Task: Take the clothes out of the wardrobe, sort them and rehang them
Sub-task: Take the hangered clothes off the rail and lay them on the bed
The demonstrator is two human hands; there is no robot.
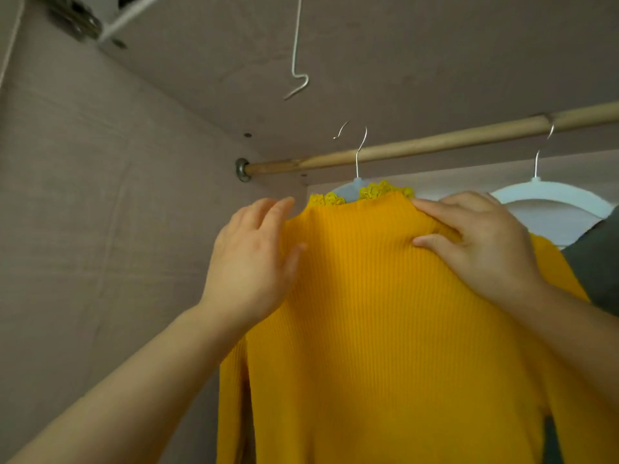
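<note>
Brownish wardrobe panels (83, 195) close off the left side and the top, and a wooden rod (435, 142) runs from a metal socket in the side panel off to the right. A metal hinge (73, 18) sits in the upper left corner, and a thin wire hook (296, 61) dangles from above.

A yellow ribbed sweater (385, 329) hangs in front of the rod on a white hanger (351, 189). Its yellow lace collar (375, 190) shows around the hanger's neck. The hanger's metal hook crosses the rod and curves above it. I cannot tell whether it rests on the wood.

The person's left hand (248, 262) is at the sweater's left shoulder. The fingers are nearly straight and close together behind the edge of the knit, with the thumb lying on the front. The right hand (479, 242) lies over the other shoulder, just beside the collar. Its fingers are spread and almost flat on the fabric, with the thumb pressing the front. A small fold of knit is puckered between the thumb and forefinger.

To the right, a second white hanger (552, 195) hooks over the rod, and a grey garment (599, 262) shows at the picture's right edge, touching the sweater's sleeve.
</note>
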